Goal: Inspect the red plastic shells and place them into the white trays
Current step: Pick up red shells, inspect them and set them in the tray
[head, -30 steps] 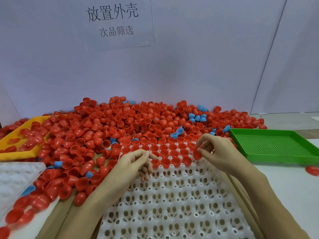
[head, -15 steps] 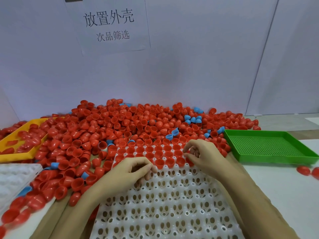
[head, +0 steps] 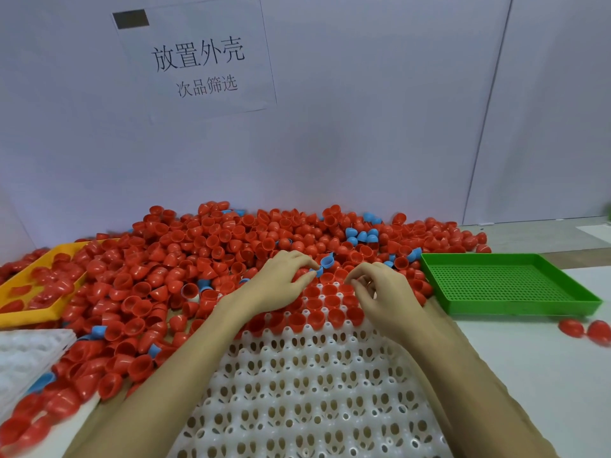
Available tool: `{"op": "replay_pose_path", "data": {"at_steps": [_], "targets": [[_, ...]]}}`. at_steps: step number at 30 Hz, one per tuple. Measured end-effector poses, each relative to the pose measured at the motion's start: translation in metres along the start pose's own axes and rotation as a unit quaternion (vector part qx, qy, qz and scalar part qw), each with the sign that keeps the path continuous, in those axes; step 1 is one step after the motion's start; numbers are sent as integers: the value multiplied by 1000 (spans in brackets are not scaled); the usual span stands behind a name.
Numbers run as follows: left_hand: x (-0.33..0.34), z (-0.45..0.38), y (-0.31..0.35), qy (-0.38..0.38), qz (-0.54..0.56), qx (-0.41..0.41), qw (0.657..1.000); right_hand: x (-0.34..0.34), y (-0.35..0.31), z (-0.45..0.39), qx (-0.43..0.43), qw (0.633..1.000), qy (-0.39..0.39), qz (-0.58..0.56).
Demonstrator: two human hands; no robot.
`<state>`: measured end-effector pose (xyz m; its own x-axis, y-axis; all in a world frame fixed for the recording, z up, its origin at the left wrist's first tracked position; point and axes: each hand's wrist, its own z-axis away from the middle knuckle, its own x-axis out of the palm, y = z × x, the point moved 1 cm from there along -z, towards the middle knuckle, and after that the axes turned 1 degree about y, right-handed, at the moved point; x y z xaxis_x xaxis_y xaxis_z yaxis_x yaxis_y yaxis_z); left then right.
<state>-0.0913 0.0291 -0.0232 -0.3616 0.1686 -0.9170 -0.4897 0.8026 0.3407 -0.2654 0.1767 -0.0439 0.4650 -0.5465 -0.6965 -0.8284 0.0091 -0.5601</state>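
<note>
Head view: both hands reach into red shells (head: 205,256)

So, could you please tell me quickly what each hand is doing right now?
Left hand: fingers curled over the shell pile; whether it grips anything cannot be told.
Right hand: fingers curled, nothing visibly held.

your single head camera looks forward and down, close over the desk (head: 515,365), facing the back wall (head: 363,127).
</note>
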Motion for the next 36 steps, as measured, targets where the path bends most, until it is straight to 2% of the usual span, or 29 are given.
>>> {"op": "replay_pose_path", "data": {"at_steps": [5,7,10,13,16,21,23,26,28,31,33,36], "targets": [[18,-21,-17,-83,-61,-4,995,-1,0,0,-4,1000,4,-6],[18,-22,-23,-58,-82,-1,995,-1,0,0,-5,1000,3,-4],[12,-18,-31,54,-108,6,993,-2,0,0,-2,1000,3,-10],[2,-12,-36,143,-195,10,970,-2,-2,-1,-5,1000,7,-15],[-5,-14,-30,151,-279,-8,948,-1,-5,0,-13,1000,4,-21],[-7,-26,-14,130,-408,-128,895,-1,-6,0,-15,1000,-3,-20],[-4,-37,-11,147,-394,-90,903,-1,-6,0,-13,1000,-2,-17],[5,-51,-9,87,-266,27,960,-1,-5,1,-14,1000,-1,-16],[11,-56,-11,24,-238,22,971,0,-5,1,-15,1000,-3,-16],[14,-60,-23,-26,-267,-24,963,0,-5,2,-11,1000,-5,-19],[11,-61,-31,-62,-242,-42,967,1,-5,2,-11,1000,-5,-21],[8,-60,-39,-59,-209,-53,975,0,-6,1,-10,1000,-3,-19]]}}
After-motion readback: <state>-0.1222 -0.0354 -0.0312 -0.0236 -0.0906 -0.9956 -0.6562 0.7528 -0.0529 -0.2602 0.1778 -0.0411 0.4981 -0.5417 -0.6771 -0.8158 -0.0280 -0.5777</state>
